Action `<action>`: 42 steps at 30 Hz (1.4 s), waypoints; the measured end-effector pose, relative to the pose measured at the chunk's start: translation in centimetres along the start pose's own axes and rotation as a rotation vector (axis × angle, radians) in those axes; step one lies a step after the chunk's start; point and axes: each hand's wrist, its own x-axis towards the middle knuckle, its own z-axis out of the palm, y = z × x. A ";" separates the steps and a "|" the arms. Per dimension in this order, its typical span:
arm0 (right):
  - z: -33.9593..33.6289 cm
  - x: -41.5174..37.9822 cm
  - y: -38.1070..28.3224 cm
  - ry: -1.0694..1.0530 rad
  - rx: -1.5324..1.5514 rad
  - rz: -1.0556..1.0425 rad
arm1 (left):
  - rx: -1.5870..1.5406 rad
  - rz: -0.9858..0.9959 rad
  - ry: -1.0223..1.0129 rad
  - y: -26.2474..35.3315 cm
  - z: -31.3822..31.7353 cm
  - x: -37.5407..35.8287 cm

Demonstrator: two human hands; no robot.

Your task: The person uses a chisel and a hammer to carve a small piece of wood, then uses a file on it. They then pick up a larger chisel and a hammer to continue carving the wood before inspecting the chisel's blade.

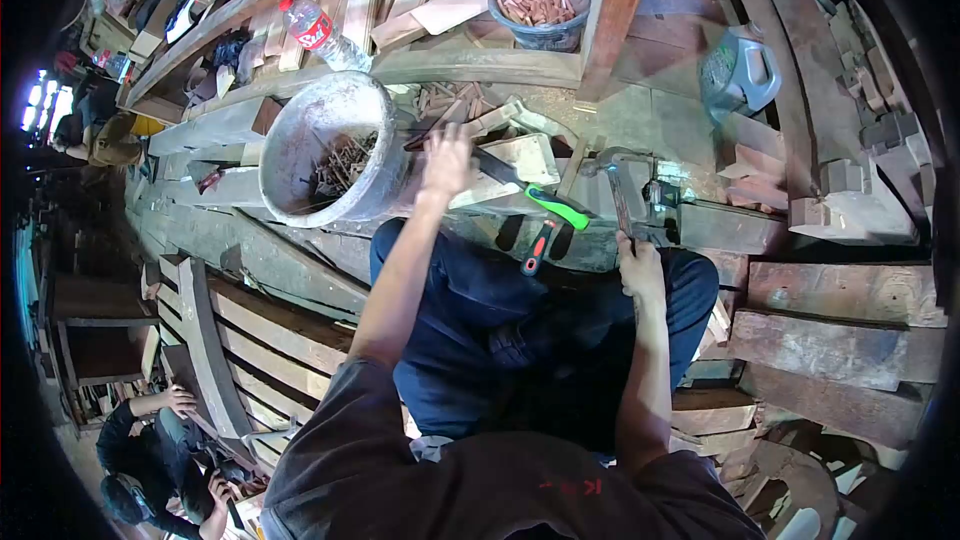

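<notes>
My right hand [641, 268] is closed around the wooden handle of a hammer [617, 190], whose metal head points away from me. My left hand [448, 162], smeared by motion, is over a small pile of wood pieces, just right of a whitish bucket [330, 150] holding what look like rusty nails. Whether its fingers hold anything cannot be made out. Beside it lies a saw-like tool with a green handle [558, 208] and dark blade. A red-and-black tool handle [538, 247] is close to my lap. A pale wood block [525, 162] sits between my hands.
Behind a beam stand a plastic bottle [325, 32] with a red label and a blue-grey bucket [541, 35] of small wood pieces. A light-blue jug [741, 73] is at right. Stacked timbers [840, 340] lie to my right. Another person [165, 455] crouches at lower left.
</notes>
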 end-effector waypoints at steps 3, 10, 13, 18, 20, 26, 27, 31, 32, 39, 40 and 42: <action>-0.4 -1.0 -1.7 -0.013 0.083 0.055 | 0.088 -0.038 0.003 -4.4 0.7 -0.8; -0.2 -0.5 -0.7 -0.022 0.082 0.095 | -0.157 0.019 0.065 -8.6 4.4 1.0; -0.1 -0.3 -0.6 -0.023 0.089 0.099 | -0.210 0.050 0.127 -6.7 1.6 0.9; 0.0 -0.4 -0.5 0.002 0.120 0.065 | -0.546 0.026 0.281 -5.0 -0.9 0.7; 0.0 -0.6 -0.6 0.006 0.124 0.061 | -0.647 0.047 0.296 -3.2 -3.5 -0.1; -0.2 -0.8 -1.1 0.011 0.127 0.066 | 0.031 0.319 0.483 -1.0 -4.0 -2.5; -0.2 -0.8 -1.1 0.011 0.125 0.070 | 0.061 0.335 0.448 -0.7 -3.5 -3.1; -0.1 -0.5 -0.7 0.014 0.095 0.045 | 0.138 0.346 0.339 1.0 -2.2 -3.8; -0.1 -0.6 -0.7 0.010 0.090 0.043 | 0.146 0.343 0.307 1.2 -1.4 -3.7; -0.3 -0.8 -1.0 0.003 0.094 0.041 | 0.143 0.362 0.131 1.4 2.9 -3.7; -0.4 -0.8 -1.3 0.000 0.091 0.037 | 0.124 0.362 0.137 1.2 3.1 -3.6; -0.3 -0.6 -0.9 -0.004 0.078 0.036 | 0.087 0.340 0.146 0.9 3.0 -3.4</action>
